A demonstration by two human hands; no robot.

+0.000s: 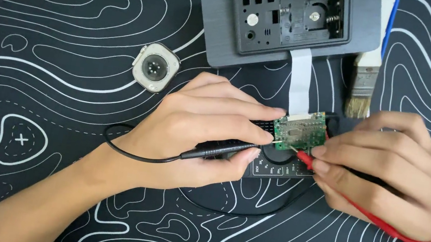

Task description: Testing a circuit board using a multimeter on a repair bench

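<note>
Small green circuit board (299, 130) lies just below the grey plastic casing (291, 20). Left hand (198, 135) pinches a black probe (222, 149), right hand (388, 167) a red probe (305, 158), tips on board. Bristle brush (362, 84) right of it; watch body (155, 67) left.

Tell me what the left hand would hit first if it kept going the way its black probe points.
The left hand points right; the green board comes first, the probe tip apparently at its edge already.

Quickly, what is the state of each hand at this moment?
Left hand: closed on the black probe, tip at the green circuit board.
Right hand: closed on the red probe, tip at the same board.
</note>
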